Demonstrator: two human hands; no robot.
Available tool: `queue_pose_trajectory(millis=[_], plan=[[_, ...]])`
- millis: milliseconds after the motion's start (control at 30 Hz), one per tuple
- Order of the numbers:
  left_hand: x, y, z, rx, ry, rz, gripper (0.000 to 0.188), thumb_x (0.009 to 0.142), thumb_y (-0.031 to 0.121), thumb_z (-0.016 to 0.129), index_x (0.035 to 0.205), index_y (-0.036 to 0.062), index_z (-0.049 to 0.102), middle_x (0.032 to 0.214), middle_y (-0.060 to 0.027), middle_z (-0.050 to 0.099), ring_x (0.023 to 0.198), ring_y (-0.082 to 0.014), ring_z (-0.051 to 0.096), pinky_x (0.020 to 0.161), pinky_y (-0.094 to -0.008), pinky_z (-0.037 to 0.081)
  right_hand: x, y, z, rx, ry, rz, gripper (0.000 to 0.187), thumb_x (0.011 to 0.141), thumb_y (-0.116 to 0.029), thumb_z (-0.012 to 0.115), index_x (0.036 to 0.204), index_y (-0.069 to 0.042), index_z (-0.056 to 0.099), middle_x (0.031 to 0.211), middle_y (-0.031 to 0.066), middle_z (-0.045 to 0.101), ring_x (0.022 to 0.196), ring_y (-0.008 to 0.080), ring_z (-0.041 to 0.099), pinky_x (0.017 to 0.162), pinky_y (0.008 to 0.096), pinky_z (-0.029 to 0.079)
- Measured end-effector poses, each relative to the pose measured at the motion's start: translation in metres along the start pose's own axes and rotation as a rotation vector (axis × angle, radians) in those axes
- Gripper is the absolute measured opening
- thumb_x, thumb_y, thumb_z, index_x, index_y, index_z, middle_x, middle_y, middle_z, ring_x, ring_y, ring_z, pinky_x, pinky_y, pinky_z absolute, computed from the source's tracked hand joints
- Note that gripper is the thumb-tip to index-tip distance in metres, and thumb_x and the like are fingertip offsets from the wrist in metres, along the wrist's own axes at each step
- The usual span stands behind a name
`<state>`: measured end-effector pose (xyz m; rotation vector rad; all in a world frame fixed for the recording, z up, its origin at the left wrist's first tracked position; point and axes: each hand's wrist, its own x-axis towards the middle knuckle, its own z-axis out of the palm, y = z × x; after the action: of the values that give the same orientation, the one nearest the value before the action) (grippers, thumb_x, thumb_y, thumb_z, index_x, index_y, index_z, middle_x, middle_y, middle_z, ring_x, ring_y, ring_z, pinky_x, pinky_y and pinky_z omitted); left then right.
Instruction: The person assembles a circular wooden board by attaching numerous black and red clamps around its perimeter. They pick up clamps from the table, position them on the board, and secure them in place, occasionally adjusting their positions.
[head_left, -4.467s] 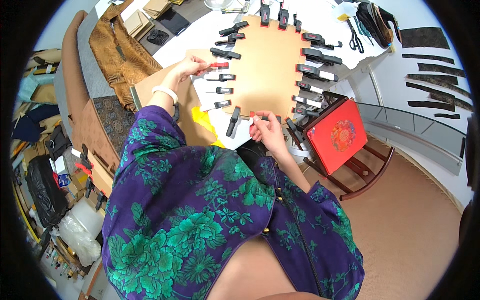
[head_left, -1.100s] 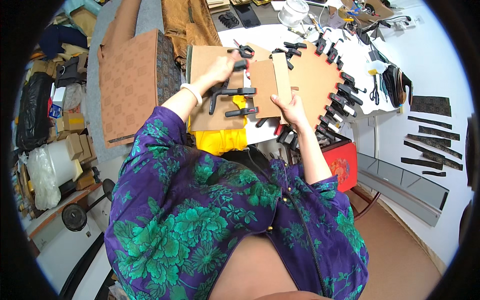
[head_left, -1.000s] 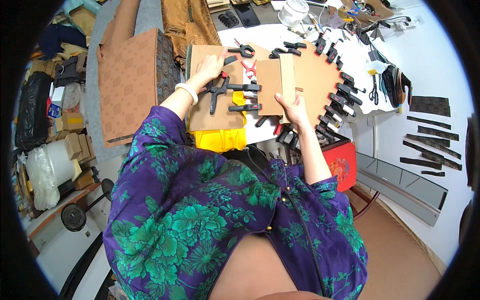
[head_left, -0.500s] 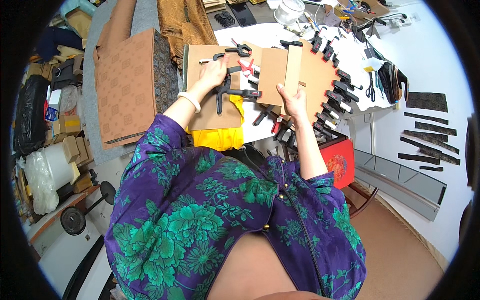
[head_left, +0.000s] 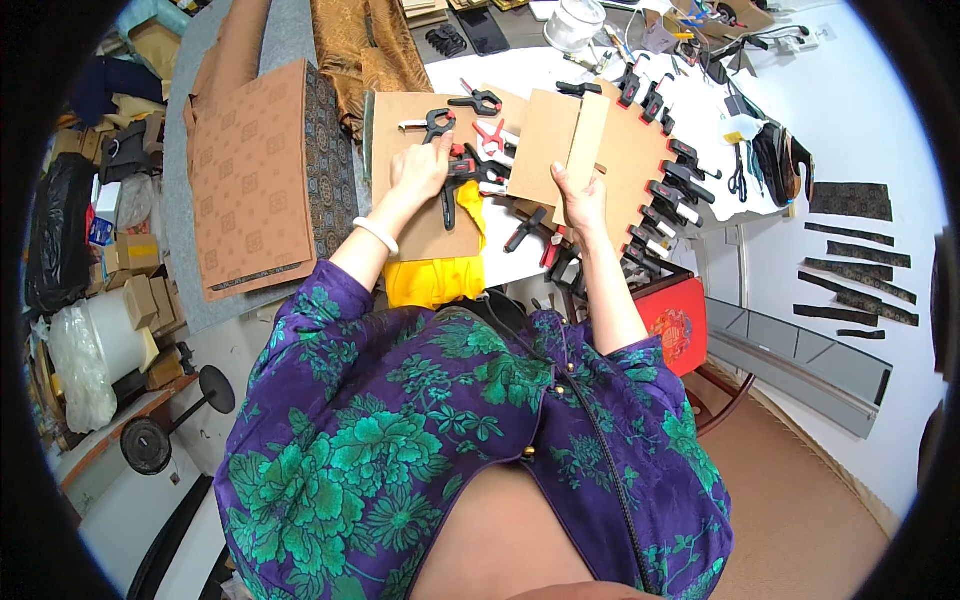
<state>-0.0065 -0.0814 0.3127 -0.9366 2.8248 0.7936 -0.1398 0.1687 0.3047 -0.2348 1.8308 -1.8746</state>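
Note:
My right hand (head_left: 585, 205) grips a tan board (head_left: 542, 145) and a pale wooden strip (head_left: 586, 135) lying along its right edge, thumb on top and fingers beneath. Closed around a black bar clamp (head_left: 450, 205) with red pads, my left hand (head_left: 418, 175) is just left of that board. Part of this clamp is hidden by the fingers. Under my left hand lies another brown board (head_left: 400, 235). Loose black spring clamps (head_left: 482, 100) and a red-and-white clamp (head_left: 490, 138) rest near it. Black-and-red clamps (head_left: 685, 182) line the curved edge of a large tan panel (head_left: 632, 160).
Yellow cloth (head_left: 430, 282) hangs over the table's near edge. Brown patterned panels (head_left: 252, 180) are stacked at left, beside golden fabric (head_left: 375, 60). A red chair back (head_left: 672, 325) stands at near right. Scissors (head_left: 738, 175) and a white bucket (head_left: 573, 25) are farther off.
The bar clamp in my left hand has turned and moved left, away from the held board's edge. The board and strip in my right hand have tilted slightly and shifted left.

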Motion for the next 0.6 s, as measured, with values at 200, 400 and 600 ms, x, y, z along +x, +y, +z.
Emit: queue_pose_trajectory(millis=[200,400,600], plan=[[-0.006,0.027,0.013,-1.023,-0.1,0.016,0.056,0.099,0.039,0.062,0.137,-0.0006,0.049,0.122,-0.0132,0.066,0.108,-0.0231,0.066,0.095,-0.0352,0.05,-0.023,-0.03,0.039,-0.004,-0.144,0.099,0.037,0.088,-0.023,0.079,0.113,0.0,0.066,0.103,0.0069,0.071,0.093,0.0121,0.065,0.087,0.0291,0.051],[-0.058,0.022,-0.033,-1.664,0.161,-0.083,0.034,0.1,0.014,0.061,0.13,0.0004,0.052,0.119,-0.0107,0.067,0.105,-0.0172,0.067,0.093,-0.0319,0.053,-0.018,-0.045,0.043,0.027,-0.161,0.126,0.027,0.098,-0.024,0.066,0.111,-0.002,0.059,0.087,0.0096,0.071,0.061,0.0155,0.069,0.053,0.0277,0.058],[-0.092,-0.012,-0.054,-2.078,0.029,-0.04,0.034,0.106,0.017,0.048,0.138,0.0058,0.046,0.132,-0.0107,0.058,0.12,-0.0227,0.06,0.102,-0.0398,0.051,0.022,0.03,0.065,-0.613,-0.183,-0.029,0.047,0.101,-0.031,0.06,0.134,0.003,0.055,0.107,0.0141,0.072,0.094,0.0199,0.071,0.084,0.0326,0.056]])
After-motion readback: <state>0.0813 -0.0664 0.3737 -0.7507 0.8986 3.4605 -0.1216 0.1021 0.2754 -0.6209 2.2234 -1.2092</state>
